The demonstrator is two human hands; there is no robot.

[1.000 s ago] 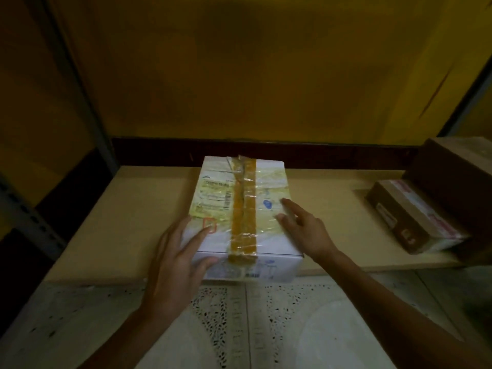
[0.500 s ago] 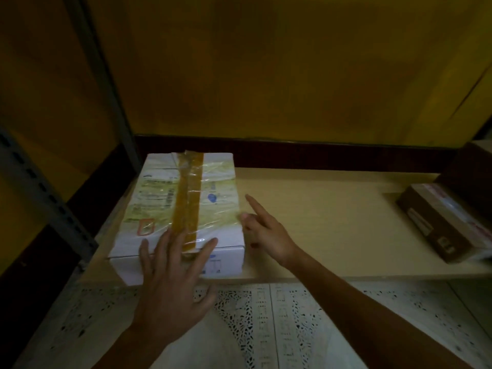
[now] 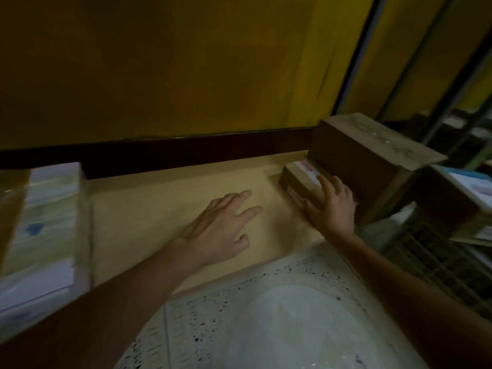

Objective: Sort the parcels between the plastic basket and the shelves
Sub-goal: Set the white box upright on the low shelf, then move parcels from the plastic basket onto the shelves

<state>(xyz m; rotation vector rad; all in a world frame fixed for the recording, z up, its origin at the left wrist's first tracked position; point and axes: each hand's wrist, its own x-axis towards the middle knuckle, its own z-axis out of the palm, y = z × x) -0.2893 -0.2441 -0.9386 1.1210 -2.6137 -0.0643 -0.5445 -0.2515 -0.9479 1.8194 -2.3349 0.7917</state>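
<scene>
A white parcel (image 3: 40,222) with brown tape lies at the left end of the pale shelf board (image 3: 165,209), apart from both hands. My left hand (image 3: 218,227) hovers over the bare middle of the board, fingers spread, holding nothing. My right hand (image 3: 332,206) lies on a small flat brown parcel (image 3: 298,179) at the right end, with fingers on its top and thumb at its near side; no closed grip shows. A larger brown box (image 3: 367,161) stands right behind that parcel, touching it.
Another box with a pale label (image 3: 452,198) sits further right. Below it is a dark lattice, perhaps a basket (image 3: 426,257). A yellow wall (image 3: 186,62) closes the back of the shelf. Speckled floor (image 3: 266,315) lies below the board's front edge.
Both hands have left the white parcel, which now lies at the left end. The view and both hands swung right; my right hand has landed on the small brown parcel.
</scene>
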